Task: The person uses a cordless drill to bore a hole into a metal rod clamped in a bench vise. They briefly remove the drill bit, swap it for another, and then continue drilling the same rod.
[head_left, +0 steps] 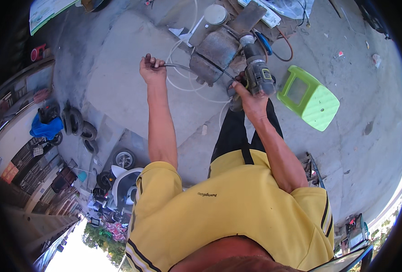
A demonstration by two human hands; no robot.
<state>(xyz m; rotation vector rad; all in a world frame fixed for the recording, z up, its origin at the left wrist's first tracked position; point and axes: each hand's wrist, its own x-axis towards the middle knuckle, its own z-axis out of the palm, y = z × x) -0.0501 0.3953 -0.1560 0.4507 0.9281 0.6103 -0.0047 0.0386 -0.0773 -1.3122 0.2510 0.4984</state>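
My left hand point(153, 70) is closed round the end of a thin dark hose point(176, 66), which runs right toward a rusty metal block point(216, 50). My right hand point(253, 102) is wrapped round a dark, green-trimmed cordless drill point(260, 75) just right of the block. The drill's front end points away from me, at the block's far right side. A thin dark line reaches from the block to my right thumb; I cannot tell whether it is part of the hose. Behind the block stands a cylinder with a pale round top point(215, 15).
A light green plastic stool point(318, 104) lies tipped on the concrete at the right. Loops of clear tubing point(182, 86) lie left of the block. Several tyres point(74, 121) rest at the left, with a white scooter point(124, 186) below them. A reddish hose point(291, 47) curls beyond the drill.
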